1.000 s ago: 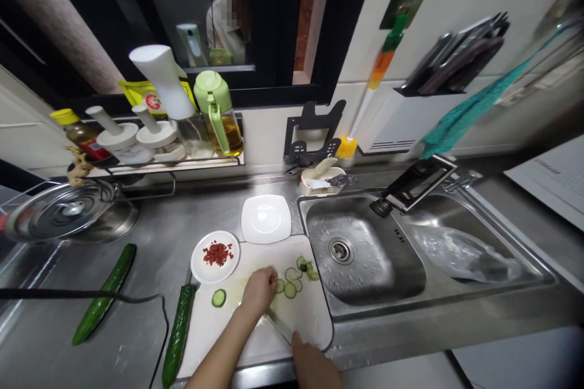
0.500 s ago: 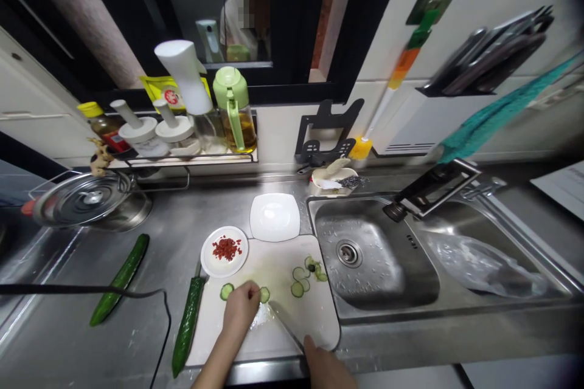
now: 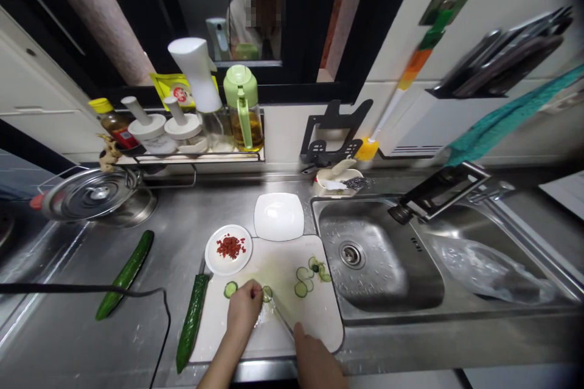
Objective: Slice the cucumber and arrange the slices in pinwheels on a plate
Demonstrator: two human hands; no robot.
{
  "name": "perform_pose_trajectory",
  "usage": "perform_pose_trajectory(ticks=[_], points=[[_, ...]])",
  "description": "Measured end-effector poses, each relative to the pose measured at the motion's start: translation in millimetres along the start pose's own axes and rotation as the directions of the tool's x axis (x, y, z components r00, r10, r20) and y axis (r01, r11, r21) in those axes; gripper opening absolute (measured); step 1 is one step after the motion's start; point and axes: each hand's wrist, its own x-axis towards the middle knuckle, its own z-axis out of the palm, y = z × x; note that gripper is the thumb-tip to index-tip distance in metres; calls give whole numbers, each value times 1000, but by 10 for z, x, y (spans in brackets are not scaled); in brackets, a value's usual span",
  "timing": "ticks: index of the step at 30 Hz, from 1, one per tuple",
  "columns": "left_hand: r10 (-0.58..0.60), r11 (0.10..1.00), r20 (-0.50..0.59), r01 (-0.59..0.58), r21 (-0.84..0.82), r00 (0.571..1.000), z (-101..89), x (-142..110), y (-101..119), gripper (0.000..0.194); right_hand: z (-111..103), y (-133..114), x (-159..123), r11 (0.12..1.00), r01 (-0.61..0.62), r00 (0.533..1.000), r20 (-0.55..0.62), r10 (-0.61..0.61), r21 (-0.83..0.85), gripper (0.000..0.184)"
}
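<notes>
My left hand (image 3: 244,311) rests on the white cutting board (image 3: 314,322) with its fingers curled down; what lies under them is hidden. A cucumber slice (image 3: 230,289) lies just left of its fingertips and another slice (image 3: 267,293) just right of them. At the bottom edge, my right hand (image 3: 316,366) grips a knife (image 3: 281,317). The blade slants up and left across the board and ends beside my left hand. Several more slices (image 3: 303,279) are heaped at the board's right. A whole cucumber (image 3: 192,322) lies along the board's left edge.
A round plate of red bits (image 3: 228,249) and a bare square plate (image 3: 278,216) sit behind the board. A second cucumber (image 3: 125,275) and a black cable (image 3: 82,289) lie on the steel counter to the left. The sink (image 3: 378,261) is right of the board. Bottles (image 3: 244,109) line the back shelf.
My left hand has moved left across the board, away from the heap of slices. The knife blade has swung in close to it. The view has shifted slightly.
</notes>
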Motion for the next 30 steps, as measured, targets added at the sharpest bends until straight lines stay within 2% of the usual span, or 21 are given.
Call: perform_pose_trajectory(ticks=[4, 8, 12, 30], points=[[6, 1000, -1, -6, -9, 1000, -1, 6, -5, 13, 67, 5, 34, 1000, -5, 1000, -18, 5, -1, 64], [7, 1000, 4, -7, -6, 1000, 9, 17, -22, 13, 233, 49, 94, 1000, 0, 998, -64, 1, 23, 63], [-6, 1000, 11, 6, 1, 1000, 18, 35, -34, 14, 350, 86, 149, 999, -8, 998, -60, 10, 31, 61], [-13, 1000, 11, 13, 26, 1000, 27, 37, -28, 16, 447, 81, 194, 997, 2, 1000, -20, -1, 74, 67]])
